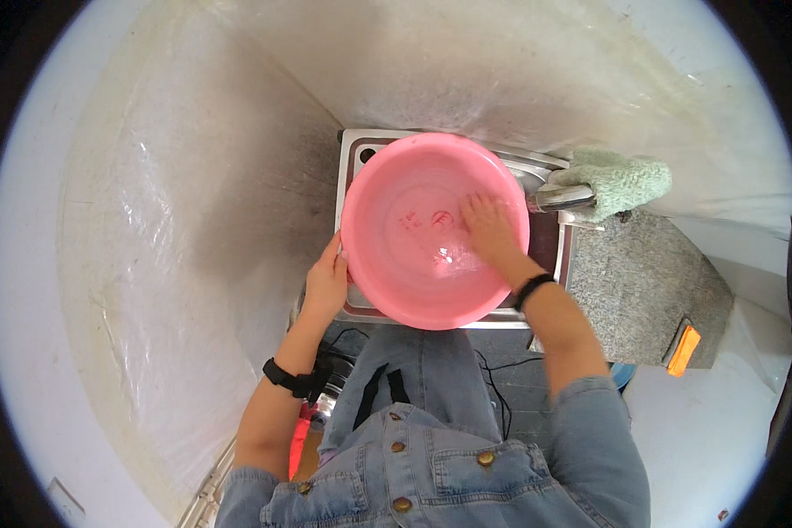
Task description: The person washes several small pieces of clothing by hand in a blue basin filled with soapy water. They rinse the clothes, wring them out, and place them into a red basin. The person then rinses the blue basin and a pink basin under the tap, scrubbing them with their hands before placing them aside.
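A round pink plastic basin (396,277) rests over a stainless steel sink (348,198), and shallow clear water seems to lie in it. At the basin's left rim my left hand (327,280) grips the edge, fingers against the outer wall. My right hand (490,228) is inside the basin on the right, fingers spread, touching the inner bottom or side; nothing is seen in it. Red printed marks show on the basin's bottom.
A metal tap (564,198) stands right of the basin, with a pale green cloth (627,181) beside it. An orange and grey object (683,350) lies on the speckled stone counter (640,284). Plastic-covered walls (251,165) enclose the sink. Black cables (501,396) lie below.
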A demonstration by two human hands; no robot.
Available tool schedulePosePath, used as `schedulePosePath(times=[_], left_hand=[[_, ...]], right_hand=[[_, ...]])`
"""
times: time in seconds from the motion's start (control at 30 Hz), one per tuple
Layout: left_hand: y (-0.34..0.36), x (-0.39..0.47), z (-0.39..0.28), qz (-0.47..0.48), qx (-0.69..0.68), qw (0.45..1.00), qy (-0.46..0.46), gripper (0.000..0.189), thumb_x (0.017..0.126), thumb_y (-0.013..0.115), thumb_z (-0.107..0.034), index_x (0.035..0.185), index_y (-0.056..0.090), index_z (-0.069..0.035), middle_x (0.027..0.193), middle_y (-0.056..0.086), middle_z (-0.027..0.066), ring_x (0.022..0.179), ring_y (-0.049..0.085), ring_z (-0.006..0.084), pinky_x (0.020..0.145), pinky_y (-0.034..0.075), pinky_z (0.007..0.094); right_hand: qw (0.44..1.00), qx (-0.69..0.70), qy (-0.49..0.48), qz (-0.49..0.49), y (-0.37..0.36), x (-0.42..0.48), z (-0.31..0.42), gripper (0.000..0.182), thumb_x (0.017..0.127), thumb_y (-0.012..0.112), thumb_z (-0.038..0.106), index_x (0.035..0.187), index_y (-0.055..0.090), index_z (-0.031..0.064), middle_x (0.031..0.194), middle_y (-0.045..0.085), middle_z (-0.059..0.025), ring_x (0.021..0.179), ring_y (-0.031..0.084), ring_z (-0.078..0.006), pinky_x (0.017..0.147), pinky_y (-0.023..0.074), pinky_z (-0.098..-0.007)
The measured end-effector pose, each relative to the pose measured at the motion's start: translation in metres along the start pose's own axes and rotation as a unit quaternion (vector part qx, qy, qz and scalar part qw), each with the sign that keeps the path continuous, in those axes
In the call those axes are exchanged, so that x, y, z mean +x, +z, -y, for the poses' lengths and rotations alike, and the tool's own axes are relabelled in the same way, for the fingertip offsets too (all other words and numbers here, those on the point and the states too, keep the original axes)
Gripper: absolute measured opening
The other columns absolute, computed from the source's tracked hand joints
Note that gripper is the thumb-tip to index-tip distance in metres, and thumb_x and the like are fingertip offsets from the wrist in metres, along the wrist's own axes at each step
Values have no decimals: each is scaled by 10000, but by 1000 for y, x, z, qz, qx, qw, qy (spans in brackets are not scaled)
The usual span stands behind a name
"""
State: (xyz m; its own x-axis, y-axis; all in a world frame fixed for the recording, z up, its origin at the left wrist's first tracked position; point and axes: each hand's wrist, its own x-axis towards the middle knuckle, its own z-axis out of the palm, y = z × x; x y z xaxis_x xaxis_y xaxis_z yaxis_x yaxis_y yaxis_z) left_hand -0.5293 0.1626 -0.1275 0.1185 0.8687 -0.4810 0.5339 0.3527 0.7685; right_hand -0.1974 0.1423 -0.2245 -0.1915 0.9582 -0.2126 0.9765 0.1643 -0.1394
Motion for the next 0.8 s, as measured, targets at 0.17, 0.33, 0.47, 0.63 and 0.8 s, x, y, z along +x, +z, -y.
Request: schedulePosePath(times=[0.17,0.33,0.47,0.63,0.8], left_hand=[[1,-5,5,-6,-21,1000,13,425,964,433,-161,1387,430,-120,776,622,147,666,610,198,683,486,324],[-5,-3,0,20,-7,1000,13,454,951,458,-133,1402,408,-113,806,630,131,701,622,196,702,489,319],[-7,-6,-5,34,-12,999,7,463,946,477,-123,1402,405,-100,828,636,125,714,624,193,708,491,311],[-4,-1,9,37,-43,998,11,461,950,480,-125,1404,406,-95,850,642,121,726,623,177,718,495,305],[-5,-2,5,46,-63,997,23,451,950,494,-134,1388,417,-60,865,652,107,715,624,168,715,497,301]], right_hand=[[961,275,-26,3,-1,40,110,620,890,512,407,1425,372,127,1503,295,-120,1411,224,-286,1138,176,-466],[945,169,-227,-165,-73,93,128,601,904,536,319,1443,335,145,1495,292,-145,1388,262,-318,1129,203,-478],[971,101,-161,-146,-69,123,88,611,903,540,307,1441,328,111,1496,288,-153,1383,267,-321,1128,206,-477],[965,69,112,-226,-24,64,9,614,905,515,242,1434,290,26,1509,257,-158,1389,253,-329,1137,192,-464],[995,-28,3,99,-5,-16,14,623,919,492,271,1436,270,6,1521,211,-176,1407,208,-315,1139,184,-470]])
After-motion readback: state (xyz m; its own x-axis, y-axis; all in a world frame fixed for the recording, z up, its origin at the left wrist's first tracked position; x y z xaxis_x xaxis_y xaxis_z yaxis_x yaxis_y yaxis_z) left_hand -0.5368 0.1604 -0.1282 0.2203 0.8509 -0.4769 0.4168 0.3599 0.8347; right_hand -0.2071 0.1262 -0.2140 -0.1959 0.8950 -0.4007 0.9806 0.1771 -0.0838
